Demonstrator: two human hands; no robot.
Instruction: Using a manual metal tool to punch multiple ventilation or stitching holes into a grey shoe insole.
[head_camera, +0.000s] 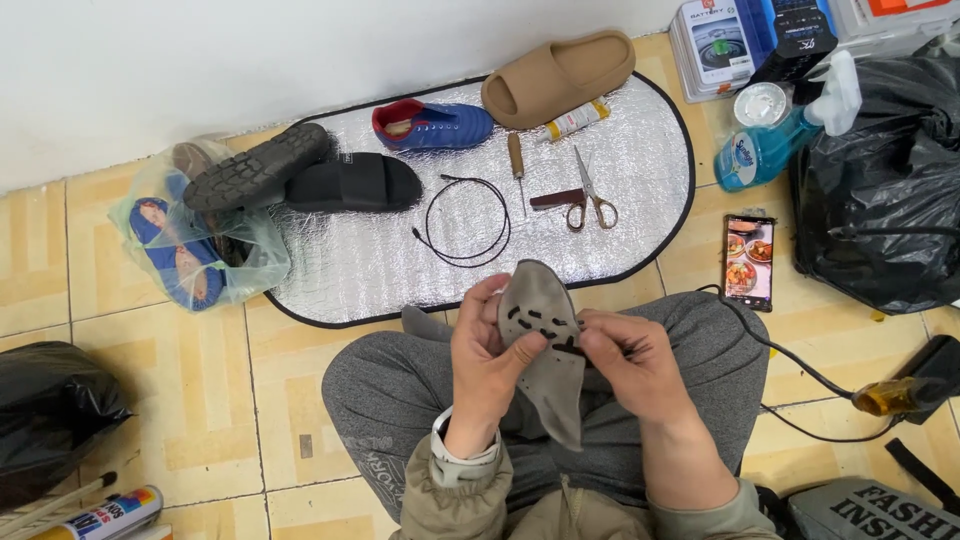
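Right now both hands hold a grey insole (545, 345) w/ dark slots punched through it, up over the lap, just short of the silver foil mat (480, 190) on the floor. Left hand (487, 355) has it by the left edge, thumb across the face, fingers closed behind. Right hand (632, 360) pinches the right edge near the slots, fingertips pressed together on the material; can't tell if something small sits between them. So both sets of fingers are clamped on the insole, none spread.

Step in hand, as I read it: checking or working the slotted part, flexing it btwn the hands. Next move prob. calls for a steady left-hand grip while the right works along the slots, w/ care not to tear the thin strips btwn them.

Outward: on the mat lie scissors (592, 200), a wooden-handled awl (517, 165), a loop of black cord (467, 220), a small glue tube (577, 120), a tan slide (558, 75), a blue-and-red shoe (432, 125), a black slide (350, 183) and a black treaded sole (258, 165). Left of it, a clear bag of blue shoes (180, 245). Right, a phone (749, 260) on the tiles, a blue spray bottle (770, 145), a black bin bag (885, 190).
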